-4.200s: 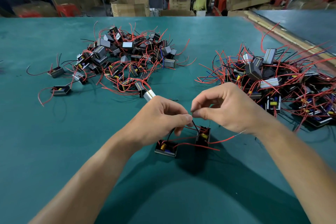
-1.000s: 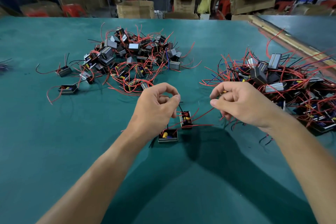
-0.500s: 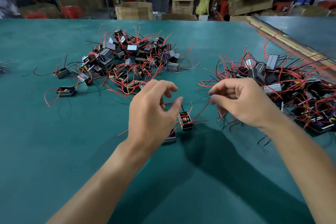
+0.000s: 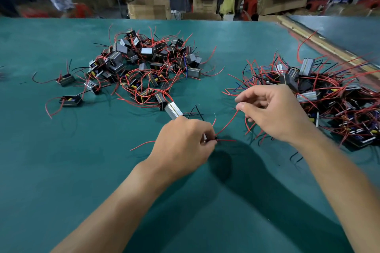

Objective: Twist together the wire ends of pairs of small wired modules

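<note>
Around: heap of small black red-wired modules [image 4: 150, 63] behind, similar heap [image 4: 333, 96] right, on green table [image 4: 61, 170]
Blocking: left hand [image 4: 183, 144] hides most of small black module pair [image 4: 205, 138]
Left fingers: curled, gripping it
Right hand [image 4: 273, 115]: raised, pinching thin red wire [image 4: 227, 123]

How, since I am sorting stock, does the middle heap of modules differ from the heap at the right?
The middle heap is compact, its modules crowded together; the right heap is looser, long red wires fanning out. The middle heap has single modules lying apart at its left; the right heap runs off the picture's edge. Both hold small dark modules with red and black wires, on the green table.
</note>
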